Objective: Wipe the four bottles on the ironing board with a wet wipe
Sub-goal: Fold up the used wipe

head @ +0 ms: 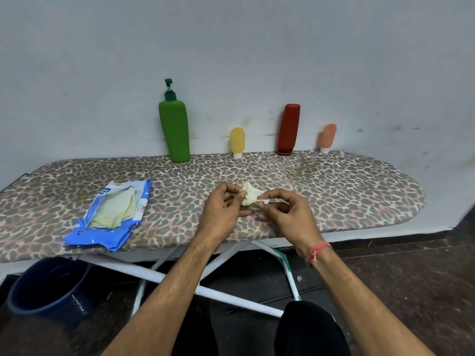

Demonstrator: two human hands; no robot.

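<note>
A small, crumpled pale wet wipe (253, 194) is held between both hands just above the middle of the ironing board (334, 191). It is pinched at its left edge by the curled fingers (231, 194) of the left hand (223, 211), and at its right edge by the thumb and fingers of the right hand (288, 214), so that it is stretched slightly between them. A thin red thread (316, 251) is worn around the right wrist.

Four bottles are stood in a row at the far edge of the board, against the wall. From left to right are seen a tall green pump bottle (174, 129), a small yellow tube (237, 142) standing on its white cap, a dark red bottle (289, 129) standing cap-down, and a small pink tube (327, 137), also on its cap. All four are well apart from the hands.

An opened blue wipes packet (113, 214) is laid on the left part of the board, with pale wipes visible inside. A dark blue bucket (48, 286) is seen on the floor below the board's left end.
</note>
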